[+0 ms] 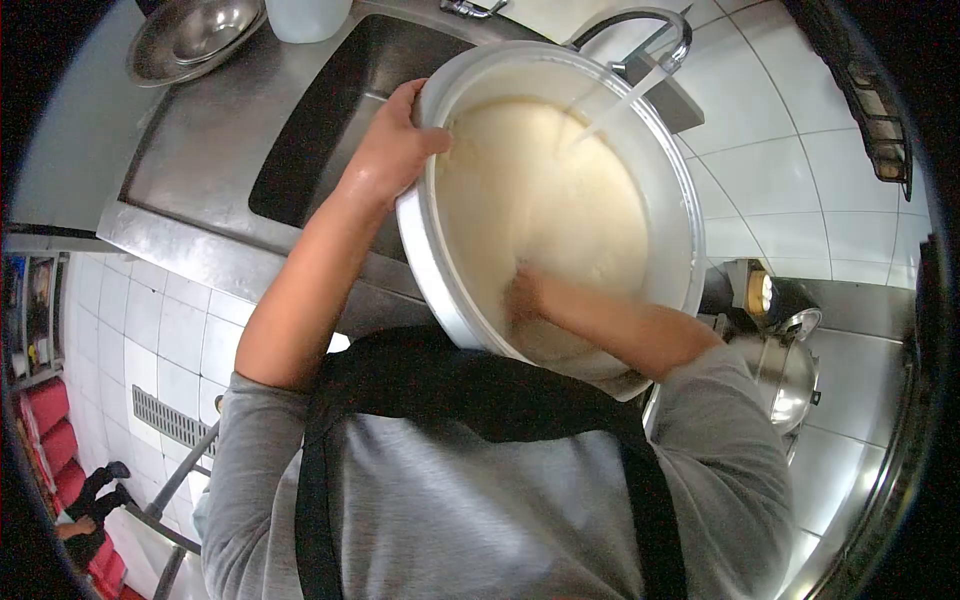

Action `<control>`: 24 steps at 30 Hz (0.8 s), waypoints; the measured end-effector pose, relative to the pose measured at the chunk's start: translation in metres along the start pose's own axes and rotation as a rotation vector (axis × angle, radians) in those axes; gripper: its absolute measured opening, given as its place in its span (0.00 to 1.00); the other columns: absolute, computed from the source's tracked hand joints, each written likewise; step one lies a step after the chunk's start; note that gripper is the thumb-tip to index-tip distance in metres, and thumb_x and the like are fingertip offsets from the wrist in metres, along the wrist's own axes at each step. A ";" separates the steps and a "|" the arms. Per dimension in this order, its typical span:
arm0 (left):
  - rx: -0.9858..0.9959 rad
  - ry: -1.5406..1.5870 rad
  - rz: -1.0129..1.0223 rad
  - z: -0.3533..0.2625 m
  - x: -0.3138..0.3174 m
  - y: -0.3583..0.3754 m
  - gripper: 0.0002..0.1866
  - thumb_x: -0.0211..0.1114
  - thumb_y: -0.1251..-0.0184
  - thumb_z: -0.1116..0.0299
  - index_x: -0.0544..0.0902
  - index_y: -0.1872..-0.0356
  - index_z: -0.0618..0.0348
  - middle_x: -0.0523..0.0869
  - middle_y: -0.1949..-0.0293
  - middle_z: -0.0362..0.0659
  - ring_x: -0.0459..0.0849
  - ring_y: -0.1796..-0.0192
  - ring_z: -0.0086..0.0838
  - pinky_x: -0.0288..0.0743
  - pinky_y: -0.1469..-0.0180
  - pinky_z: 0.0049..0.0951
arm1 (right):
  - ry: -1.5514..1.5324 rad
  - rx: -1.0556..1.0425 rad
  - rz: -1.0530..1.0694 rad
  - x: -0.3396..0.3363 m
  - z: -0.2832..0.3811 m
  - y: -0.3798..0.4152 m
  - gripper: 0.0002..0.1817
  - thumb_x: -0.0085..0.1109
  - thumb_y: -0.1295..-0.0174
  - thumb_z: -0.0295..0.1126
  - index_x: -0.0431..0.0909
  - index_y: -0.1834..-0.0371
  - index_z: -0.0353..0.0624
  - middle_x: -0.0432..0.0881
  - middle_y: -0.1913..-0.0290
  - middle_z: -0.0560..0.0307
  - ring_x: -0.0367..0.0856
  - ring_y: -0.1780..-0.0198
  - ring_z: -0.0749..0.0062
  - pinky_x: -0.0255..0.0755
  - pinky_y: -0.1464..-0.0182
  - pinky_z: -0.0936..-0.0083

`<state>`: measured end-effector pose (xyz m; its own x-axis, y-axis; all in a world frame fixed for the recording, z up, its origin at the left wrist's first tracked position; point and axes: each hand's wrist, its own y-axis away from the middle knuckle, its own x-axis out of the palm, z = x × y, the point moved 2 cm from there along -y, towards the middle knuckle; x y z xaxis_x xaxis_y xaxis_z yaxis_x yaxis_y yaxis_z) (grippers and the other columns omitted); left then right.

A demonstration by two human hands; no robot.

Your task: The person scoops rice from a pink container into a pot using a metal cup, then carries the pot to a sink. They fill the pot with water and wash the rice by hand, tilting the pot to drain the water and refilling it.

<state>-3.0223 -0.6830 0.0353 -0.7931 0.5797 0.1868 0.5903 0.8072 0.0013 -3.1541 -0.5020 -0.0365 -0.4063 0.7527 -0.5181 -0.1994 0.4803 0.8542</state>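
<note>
A large, deep metal pot (pixel 672 200) stands at the sink, holding cloudy cream-coloured liquid (pixel 560 215). My left hand (pixel 400 145) grips its rim on the left, thumb over the edge. Inside the pot, my right hand (pixel 528 293) reaches down into the liquid near the side closest to me; its fingers are smeared by motion and partly under the surface. From a curved faucet (pixel 683 45) at the upper right, a stream of water (pixel 622 105) runs into the pot.
Left of the pot lies a dark sink basin (pixel 315 125) in a steel counter (pixel 190 165). Metal bowls (pixel 205 35) and a white container (pixel 305 15) stand behind it. A lidded steel pot (pixel 785 380) is at the right. Someone in dark trousers (pixel 92 495) sits far left by red seats.
</note>
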 end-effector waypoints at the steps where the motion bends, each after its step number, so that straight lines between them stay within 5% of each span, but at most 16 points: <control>1: -0.016 -0.017 -0.009 -0.004 0.000 0.002 0.35 0.59 0.60 0.78 0.62 0.43 0.72 0.75 0.51 0.55 0.75 0.50 0.37 0.65 0.44 0.29 | -0.033 0.042 -0.027 -0.009 -0.005 -0.018 0.26 0.57 0.50 0.42 0.72 0.49 0.40 0.63 0.41 0.39 0.61 0.41 0.42 0.56 0.42 0.47; 8: -0.053 -0.022 -0.033 -0.014 0.003 0.009 0.36 0.58 0.60 0.80 0.62 0.41 0.68 0.74 0.48 0.53 0.74 0.48 0.37 0.62 0.42 0.28 | -0.420 0.478 -0.193 -0.035 -0.118 -0.076 0.26 0.50 0.44 0.47 0.72 0.47 0.42 0.67 0.42 0.46 0.66 0.44 0.52 0.59 0.43 0.57; 15: -0.046 -0.062 -0.048 -0.015 0.005 0.011 0.37 0.58 0.60 0.78 0.62 0.40 0.70 0.73 0.47 0.54 0.73 0.47 0.36 0.61 0.41 0.26 | -0.825 0.663 -0.046 0.100 -0.257 0.000 0.26 0.42 0.39 0.52 0.72 0.46 0.45 0.72 0.44 0.53 0.72 0.47 0.62 0.63 0.44 0.68; 16: -0.037 -0.055 -0.040 -0.013 0.004 0.010 0.37 0.58 0.60 0.78 0.62 0.40 0.70 0.73 0.48 0.54 0.74 0.47 0.36 0.62 0.42 0.26 | -1.026 0.655 -0.034 0.125 -0.256 0.008 0.27 0.41 0.38 0.52 0.72 0.45 0.45 0.73 0.44 0.54 0.73 0.47 0.63 0.64 0.44 0.69; 18: -0.020 -0.039 -0.032 -0.009 0.002 0.008 0.36 0.58 0.60 0.78 0.63 0.41 0.70 0.74 0.48 0.53 0.74 0.48 0.36 0.63 0.43 0.27 | -1.574 0.603 -0.057 0.065 -0.157 0.072 0.30 0.40 0.39 0.54 0.70 0.44 0.43 0.71 0.42 0.50 0.71 0.44 0.65 0.63 0.42 0.68; 19: -0.025 -0.021 -0.042 -0.009 0.002 0.008 0.36 0.58 0.60 0.77 0.63 0.41 0.70 0.74 0.48 0.53 0.74 0.48 0.36 0.63 0.43 0.27 | -1.602 0.455 -0.056 0.054 -0.129 0.092 0.30 0.40 0.39 0.54 0.69 0.43 0.42 0.71 0.43 0.51 0.72 0.45 0.65 0.63 0.42 0.68; 22: -0.024 0.033 -0.053 -0.009 0.003 0.009 0.35 0.58 0.60 0.78 0.63 0.42 0.72 0.75 0.50 0.53 0.75 0.50 0.36 0.65 0.44 0.27 | -1.977 0.504 0.064 0.162 -0.124 0.047 0.29 0.45 0.40 0.52 0.68 0.42 0.44 0.72 0.43 0.54 0.71 0.44 0.66 0.61 0.41 0.68; 24: -0.004 0.072 -0.028 -0.005 0.001 0.006 0.35 0.58 0.60 0.79 0.62 0.43 0.74 0.75 0.51 0.55 0.76 0.50 0.36 0.66 0.46 0.28 | -1.923 0.189 -0.264 0.131 -0.077 0.046 0.27 0.50 0.43 0.51 0.69 0.42 0.53 0.73 0.44 0.53 0.73 0.46 0.62 0.63 0.42 0.61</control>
<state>-3.0186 -0.6777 0.0402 -0.7969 0.5471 0.2564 0.5685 0.8226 0.0119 -3.2847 -0.4162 -0.0614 0.9971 0.0120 -0.0746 0.0538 0.5807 0.8123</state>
